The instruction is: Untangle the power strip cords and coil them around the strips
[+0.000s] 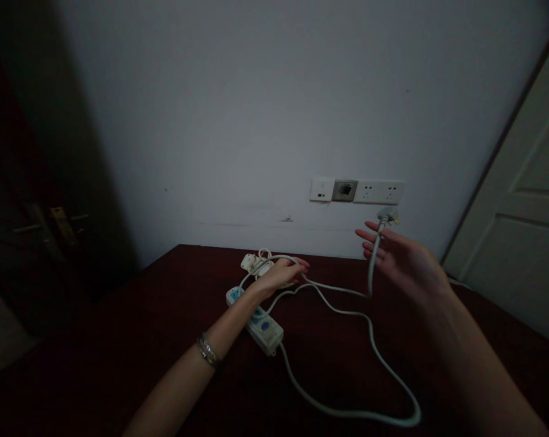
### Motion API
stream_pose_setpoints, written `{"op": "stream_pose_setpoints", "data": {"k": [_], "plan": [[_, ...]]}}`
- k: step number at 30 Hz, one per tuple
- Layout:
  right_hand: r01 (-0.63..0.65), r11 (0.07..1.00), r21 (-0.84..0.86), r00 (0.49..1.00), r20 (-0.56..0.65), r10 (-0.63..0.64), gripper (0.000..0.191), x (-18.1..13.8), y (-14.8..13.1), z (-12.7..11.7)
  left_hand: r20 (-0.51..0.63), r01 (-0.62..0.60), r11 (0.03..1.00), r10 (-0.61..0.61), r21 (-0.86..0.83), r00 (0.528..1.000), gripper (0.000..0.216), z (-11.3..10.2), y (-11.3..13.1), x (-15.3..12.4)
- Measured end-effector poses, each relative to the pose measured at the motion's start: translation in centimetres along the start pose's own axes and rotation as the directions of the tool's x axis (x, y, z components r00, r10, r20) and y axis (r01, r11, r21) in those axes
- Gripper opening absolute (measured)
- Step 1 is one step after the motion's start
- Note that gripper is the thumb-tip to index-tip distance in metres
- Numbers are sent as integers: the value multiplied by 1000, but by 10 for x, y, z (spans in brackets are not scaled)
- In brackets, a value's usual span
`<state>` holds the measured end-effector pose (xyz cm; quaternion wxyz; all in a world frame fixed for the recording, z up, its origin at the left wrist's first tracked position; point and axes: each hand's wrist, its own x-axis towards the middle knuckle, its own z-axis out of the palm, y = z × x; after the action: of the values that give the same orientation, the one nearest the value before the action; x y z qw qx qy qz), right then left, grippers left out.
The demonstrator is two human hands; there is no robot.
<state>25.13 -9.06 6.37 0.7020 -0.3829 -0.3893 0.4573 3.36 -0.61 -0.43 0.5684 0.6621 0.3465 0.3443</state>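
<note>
My left hand [287, 271], with bracelets on its wrist, is closed round part of a white power cord [336, 287] above the dark red table. Under that forearm lies a white power strip [265, 331] with blue parts. My right hand [399, 258] is raised, its fingers stretched out and apart. Across the front of those fingers runs the plug end of the cord. The plug [387, 214] stands in the air just above the hand, below the wall sockets. No finger visibly wraps round it. Loops of cord spread over the table between and below the hands.
A small white plug with a coiled cable [249, 262] lies behind my left hand. On the wall are sockets [378, 192] and a dark switch plate [344, 190]. A dark door with a handle [64, 226] stands left, a pale door [520, 230] right.
</note>
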Motion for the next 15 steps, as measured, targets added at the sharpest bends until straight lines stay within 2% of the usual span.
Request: {"op": "stream_pose_setpoints", "data": {"k": [3, 6, 11, 15], "plan": [[-10, 1000, 0, 996, 91, 10, 26, -8, -3, 6, -29, -7, 998, 5, -62, 1000, 20, -6, -2, 3], [-21, 1000, 20, 989, 148, 17, 23, -16, 3, 20, -3, 15, 986, -16, -163, 1000, 19, -3, -1, 3], [-25, 1000, 1, 982, 190, 24, 31, -18, 27, 41, 176, 65, 960, -16, -274, 984, 18, 13, 12, -8], [77, 990, -118, 988, 141, -60, 39, -7, 45, 38, 310, 109, 943, -6, -314, 951, 17, 21, 22, -19]]}}
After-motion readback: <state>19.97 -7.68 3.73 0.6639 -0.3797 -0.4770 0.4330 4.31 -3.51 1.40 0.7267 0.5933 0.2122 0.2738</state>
